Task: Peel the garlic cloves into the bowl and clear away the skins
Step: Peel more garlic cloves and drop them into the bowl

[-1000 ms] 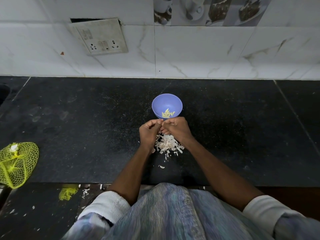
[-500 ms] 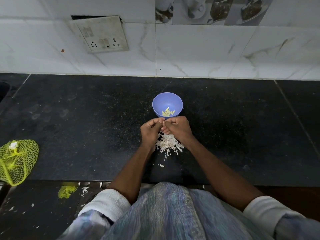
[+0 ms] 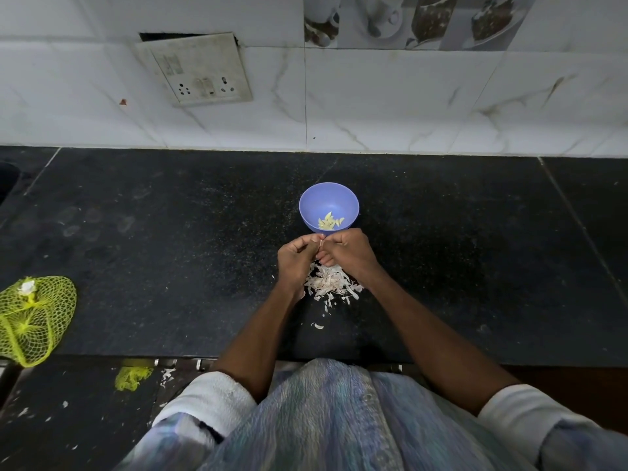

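A small purple bowl (image 3: 329, 200) stands on the black counter (image 3: 170, 249) and holds several peeled garlic cloves (image 3: 329, 222). Just in front of the bowl my left hand (image 3: 295, 263) and my right hand (image 3: 350, 254) meet, fingers curled. Between their fingertips they pinch a garlic clove (image 3: 320, 244), of which only a pale sliver shows. Under the hands lies a heap of white garlic skins (image 3: 331, 283), with a few stray flakes (image 3: 318, 325) nearer to me.
A yellow-green net bag (image 3: 32, 317) lies at the counter's left front edge. A scrap of the same net (image 3: 132, 377) and skin bits lie on the floor below. The tiled wall (image 3: 407, 107) with a socket plate (image 3: 200, 71) closes the back.
Both hands have stayed together in front of the bowl, shifting only slightly as the fingers work on the clove. The bowl and skin heap have not moved.
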